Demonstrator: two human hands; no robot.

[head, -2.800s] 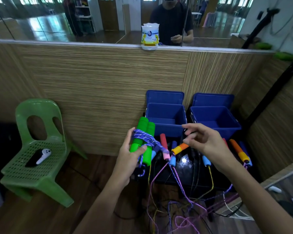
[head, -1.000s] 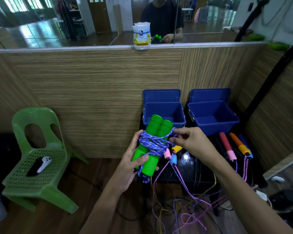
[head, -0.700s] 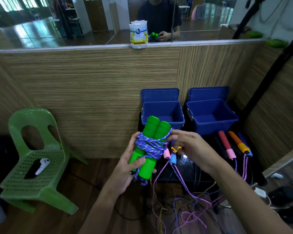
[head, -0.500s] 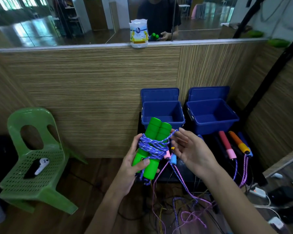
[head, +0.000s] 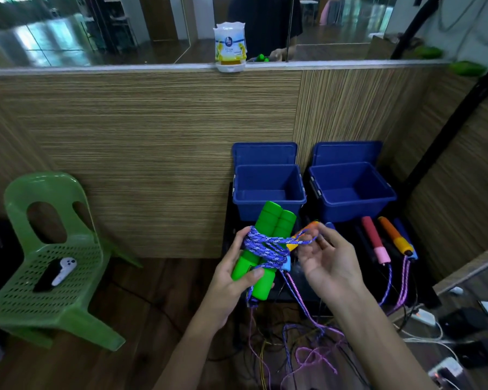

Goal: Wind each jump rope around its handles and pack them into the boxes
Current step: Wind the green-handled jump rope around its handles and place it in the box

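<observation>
My left hand [head: 231, 273] grips two green jump rope handles [head: 268, 235] held side by side and tilted. A blue-and-white rope [head: 265, 247] is wound around their middle. My right hand [head: 326, 260], palm up, has a loop of that rope hooked over its curled fingertips and drawn to the right. Two open blue boxes [head: 268, 190] [head: 350, 190] stand behind on a black stand, their lids upright against the wall. More handles lie there: a red-and-pink one [head: 373, 239] and an orange one [head: 393, 235].
Loose pink, purple and yellow ropes [head: 307, 353] hang tangled on the floor below. A green plastic chair [head: 48, 266] with a white controller [head: 64, 270] stands at the left. A wooden panel wall with a mirror rises behind. Cables and power strips [head: 445, 327] lie at the right.
The right hand has turned palm up and pulled a loop of the rope out to the right. The green handles stay in my left hand, more turns around them than earlier.
</observation>
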